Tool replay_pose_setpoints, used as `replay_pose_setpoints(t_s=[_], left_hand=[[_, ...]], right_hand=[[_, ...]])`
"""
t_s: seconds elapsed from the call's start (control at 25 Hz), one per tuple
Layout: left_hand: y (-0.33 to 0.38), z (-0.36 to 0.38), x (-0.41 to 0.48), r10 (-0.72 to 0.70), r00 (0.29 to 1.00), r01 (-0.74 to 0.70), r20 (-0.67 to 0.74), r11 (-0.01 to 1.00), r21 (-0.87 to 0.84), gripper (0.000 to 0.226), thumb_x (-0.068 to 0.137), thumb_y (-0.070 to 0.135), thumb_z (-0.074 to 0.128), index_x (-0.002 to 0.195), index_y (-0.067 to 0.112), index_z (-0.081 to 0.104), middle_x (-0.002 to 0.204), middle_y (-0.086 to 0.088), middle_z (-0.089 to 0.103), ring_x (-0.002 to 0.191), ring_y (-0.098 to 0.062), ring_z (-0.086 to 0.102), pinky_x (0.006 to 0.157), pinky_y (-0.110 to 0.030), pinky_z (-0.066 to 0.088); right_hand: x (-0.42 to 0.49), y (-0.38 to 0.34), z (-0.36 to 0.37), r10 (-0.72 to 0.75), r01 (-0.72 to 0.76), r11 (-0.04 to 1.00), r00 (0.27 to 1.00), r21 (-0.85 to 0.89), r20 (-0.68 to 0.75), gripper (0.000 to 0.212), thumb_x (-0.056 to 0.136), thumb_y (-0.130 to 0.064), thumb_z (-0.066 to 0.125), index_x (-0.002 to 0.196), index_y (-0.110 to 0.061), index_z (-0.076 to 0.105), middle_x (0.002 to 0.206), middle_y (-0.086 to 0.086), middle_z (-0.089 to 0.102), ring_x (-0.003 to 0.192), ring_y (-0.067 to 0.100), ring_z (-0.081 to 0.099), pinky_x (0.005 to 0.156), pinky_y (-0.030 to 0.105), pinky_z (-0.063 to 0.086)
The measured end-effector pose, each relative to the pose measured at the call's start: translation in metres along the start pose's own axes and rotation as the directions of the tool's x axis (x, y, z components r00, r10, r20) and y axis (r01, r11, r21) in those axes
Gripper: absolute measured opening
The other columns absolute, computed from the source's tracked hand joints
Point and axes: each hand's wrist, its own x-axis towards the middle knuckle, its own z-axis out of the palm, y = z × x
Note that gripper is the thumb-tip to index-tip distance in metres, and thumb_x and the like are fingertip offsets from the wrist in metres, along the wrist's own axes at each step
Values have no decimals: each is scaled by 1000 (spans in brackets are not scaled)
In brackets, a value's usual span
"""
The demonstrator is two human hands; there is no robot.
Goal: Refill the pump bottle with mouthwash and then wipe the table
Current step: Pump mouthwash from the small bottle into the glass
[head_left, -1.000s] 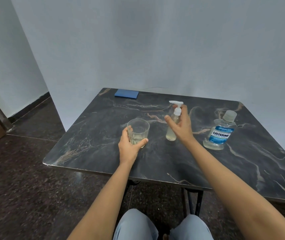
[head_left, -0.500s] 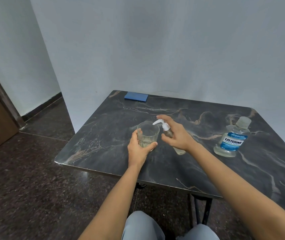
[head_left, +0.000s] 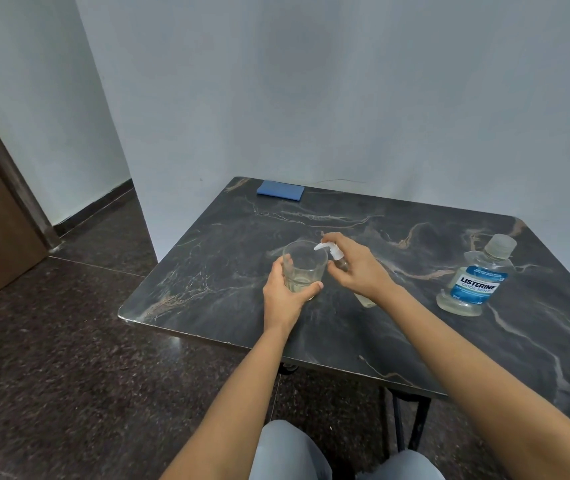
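Gripping a glass (head_left: 306,268) with a little pale liquid at its bottom, the left hand (head_left: 285,294) holds it on the table (head_left: 224,265). Just beside it, the right hand (head_left: 359,268) wraps around the tilted pump bottle (head_left: 333,252), whose nozzle is over the glass rim. Well to that hand's right stands the capped mouthwash bottle (head_left: 473,282); far beyond the hands lies a blue cloth (head_left: 280,190).
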Motion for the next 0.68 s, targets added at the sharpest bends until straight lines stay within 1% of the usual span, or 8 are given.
replay_pose_setpoints(t_s=[0.08,0.16,0.24,0.32,0.48,0.56,0.68], left_hand=[[0,0,0,0,1000,0,-1,1000,-2,76,64,27,88,130,26,49,117,25,53,104,9,52,81,-3,38],[0,0,0,-2,1000,2,-2,1000,-6,78,64,28,88,131,25,49,123,20,53,110,4,51,85,-5,37],[-1,0,0,0,1000,0,-5,1000,-7,78,64,28,88,132,25,49,127,18,53,115,1,51,88,-7,38],[-2,1,0,3,1000,-3,-4,1000,-5,79,64,29,88,132,25,48,128,17,53,116,-1,52,91,-10,39],[-4,1,1,8,1000,-8,-6,1000,-1,79,63,30,87,132,25,48,126,18,53,115,-2,52,96,-17,42],[-4,2,1,12,1000,-12,-9,1000,0,79,63,30,87,131,26,48,128,15,53,117,-3,52,98,-19,42],[-3,2,1,15,1000,-15,-10,1000,-5,78,63,30,88,131,25,49,133,11,54,119,-5,52,96,-17,40]], right_hand=[[0,-2,0,6,-6,1000,1000,-13,6,46,86,-14,58,129,-26,45,118,-2,61,94,15,61,84,27,49],[-1,-2,0,14,-14,999,1000,-33,2,50,87,-15,58,134,-26,44,124,-3,60,98,14,60,87,24,46],[-2,-1,1,1,-1,999,1000,-41,-12,48,87,-13,58,132,-24,47,123,-1,60,98,18,61,88,26,47],[-4,-2,4,-34,33,998,999,-48,-39,44,84,-8,59,126,-18,52,118,3,62,102,20,60,89,29,47],[-6,-3,8,-67,60,995,994,-81,-91,34,81,-4,60,114,-9,58,107,9,63,96,24,60,83,41,51],[-4,-4,7,-53,46,996,995,-82,-90,34,81,-4,60,115,-9,57,109,9,62,94,25,60,82,42,52],[-4,-3,6,-26,19,997,996,-78,-87,43,83,-8,61,125,-13,52,114,8,61,94,26,62,82,40,52]])
